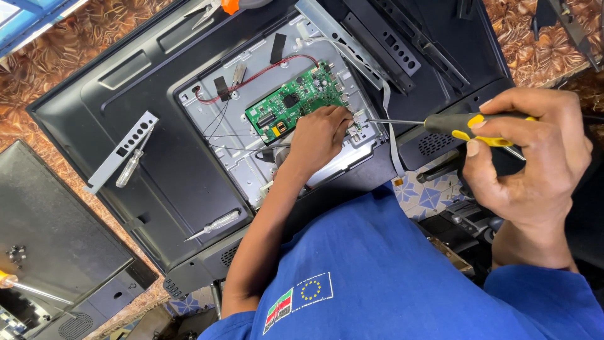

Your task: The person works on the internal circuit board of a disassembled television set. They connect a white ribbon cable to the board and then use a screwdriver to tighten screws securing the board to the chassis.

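Observation:
A flat television lies face down with its black back cover (176, 170) opened onto a grey metal chassis (236, 154). A green circuit board (296, 101) sits on that chassis. My left hand (318, 138) rests on the board's near right corner, fingers curled and pinching at its edge. My right hand (535, 157) grips a black and yellow screwdriver (465, 123). Its thin shaft points left, with the tip (370, 121) just right of the left hand's fingers. What lies under those fingertips is hidden.
Two clear-handled screwdrivers (129, 167) (214, 225) lie on the back cover beside a perforated metal bracket (119, 151). A longer metal rail (352, 44) crosses the top. A white ribbon cable (391, 135) hangs near the board. Another black panel (50, 233) lies at the left.

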